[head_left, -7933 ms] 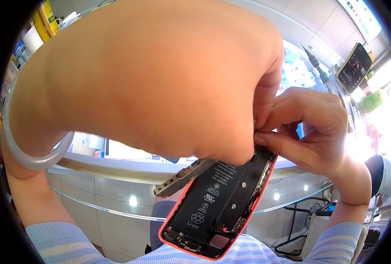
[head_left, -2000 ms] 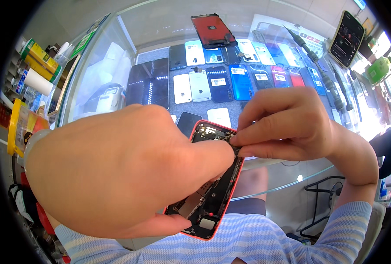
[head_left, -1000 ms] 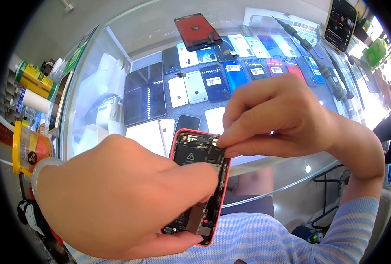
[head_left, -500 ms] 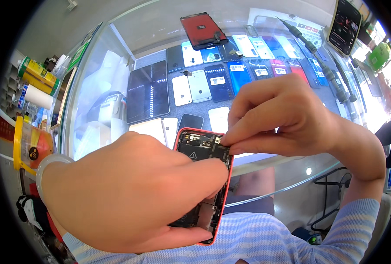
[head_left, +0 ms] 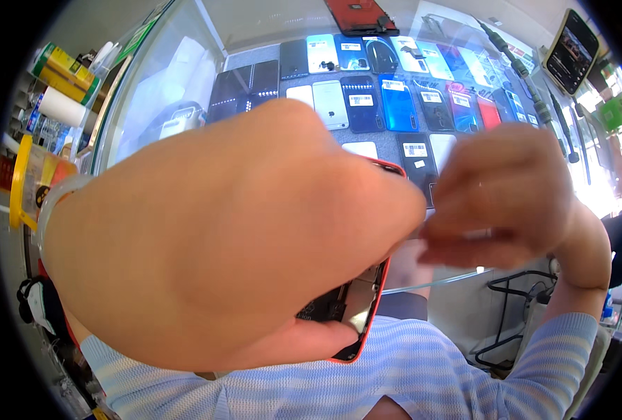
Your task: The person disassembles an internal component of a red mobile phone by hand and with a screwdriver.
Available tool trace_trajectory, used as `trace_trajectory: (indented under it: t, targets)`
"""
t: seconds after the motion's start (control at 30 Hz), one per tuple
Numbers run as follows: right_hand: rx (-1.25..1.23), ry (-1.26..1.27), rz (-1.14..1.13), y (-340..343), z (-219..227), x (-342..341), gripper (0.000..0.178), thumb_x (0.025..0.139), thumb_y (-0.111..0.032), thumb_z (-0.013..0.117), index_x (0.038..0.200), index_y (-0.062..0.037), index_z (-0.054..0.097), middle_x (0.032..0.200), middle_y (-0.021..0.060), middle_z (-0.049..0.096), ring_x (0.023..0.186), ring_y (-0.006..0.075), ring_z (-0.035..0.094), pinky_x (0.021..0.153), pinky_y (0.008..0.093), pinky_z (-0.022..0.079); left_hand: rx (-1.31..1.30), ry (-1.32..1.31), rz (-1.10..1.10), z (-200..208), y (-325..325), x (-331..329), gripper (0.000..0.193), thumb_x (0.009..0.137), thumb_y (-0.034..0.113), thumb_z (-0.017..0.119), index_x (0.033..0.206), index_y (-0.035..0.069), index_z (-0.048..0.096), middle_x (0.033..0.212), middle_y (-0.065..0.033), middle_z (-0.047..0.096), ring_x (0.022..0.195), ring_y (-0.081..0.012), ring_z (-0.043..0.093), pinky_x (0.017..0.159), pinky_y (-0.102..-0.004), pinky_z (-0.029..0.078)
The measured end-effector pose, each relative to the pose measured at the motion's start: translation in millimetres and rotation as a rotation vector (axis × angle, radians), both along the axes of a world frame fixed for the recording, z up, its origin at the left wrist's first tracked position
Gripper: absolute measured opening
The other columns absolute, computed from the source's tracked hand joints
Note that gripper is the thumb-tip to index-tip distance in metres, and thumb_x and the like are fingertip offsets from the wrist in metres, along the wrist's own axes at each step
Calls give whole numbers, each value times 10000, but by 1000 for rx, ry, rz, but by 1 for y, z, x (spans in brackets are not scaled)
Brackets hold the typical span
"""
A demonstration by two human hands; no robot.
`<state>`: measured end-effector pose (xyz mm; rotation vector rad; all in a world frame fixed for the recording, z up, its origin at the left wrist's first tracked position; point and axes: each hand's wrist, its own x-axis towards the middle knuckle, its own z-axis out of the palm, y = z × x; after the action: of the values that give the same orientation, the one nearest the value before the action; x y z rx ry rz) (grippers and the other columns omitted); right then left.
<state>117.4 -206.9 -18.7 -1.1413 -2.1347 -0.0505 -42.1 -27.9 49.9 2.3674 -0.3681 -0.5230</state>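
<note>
My left hand (head_left: 241,238) is closed around an opened smartphone (head_left: 358,308) with a red frame, tilted above my lap. Its back covers most of the phone; dark inner parts and a silvery patch show by the thumb near the bottom end, and a bit of red rim shows past the knuckles at the top. My right hand (head_left: 503,196) hangs just right of the left index finger, apart from the phone's visible parts. Its fingers are bent but smeared by motion, so whether they hold anything cannot be made out.
Beyond my hands stands a glass display case with several phones (head_left: 402,103) and a dark tablet (head_left: 244,84). On its glass top lie a red panel (head_left: 363,14) and a dark screwdriver (head_left: 521,70). A lit phone (head_left: 574,52) stands far right; a yellow-rimmed jar (head_left: 24,182) is at left.
My right hand has come off the phone's upper right edge and moved right. The left hand has shifted up and right with the phone, covering more of it. The view has tilted lower.
</note>
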Motion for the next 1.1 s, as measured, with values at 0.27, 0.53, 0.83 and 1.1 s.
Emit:
trace_trajectory:
  t: [0.27, 0.53, 0.83, 1.1]
  targets:
    - [-253, -12, 160, -18, -5, -18, 275, 807, -218, 864, 1057, -113, 815, 596, -89, 443, 445, 17, 450, 391, 217, 253, 16, -63, -53, -3, 1, -5, 328, 724, 152, 886, 898, 55, 627, 715, -25, 698, 587, -135, 686, 538, -235, 559]
    - [-247, -87, 132, -21, -5, -23, 324, 752, -125, 860, 1056, -233, 834, 593, -104, 373, 445, -8, 406, 399, 201, 250, -39, 190, 52, 0, -4, -2, 303, 742, 137, 875, 897, 49, 629, 710, -42, 704, 602, -172, 707, 560, -252, 574]
    - [-202, -92, 142, -20, -7, -21, 459, 660, -3, 792, 1052, -236, 838, 621, -93, 378, 464, -8, 406, 419, 183, 263, -2, -129, -117, -22, 10, -2, 218, 767, 91, 801, 905, 51, 637, 676, -33, 676, 595, -196, 688, 540, -305, 520]
    - [-214, -113, 159, -18, -4, -21, 443, 689, 36, 756, 1043, -219, 836, 622, -91, 404, 459, -5, 402, 433, 191, 277, -121, 63, -101, -12, 9, 11, 193, 734, 68, 761, 884, 54, 641, 685, -52, 667, 633, -255, 676, 552, -354, 500]
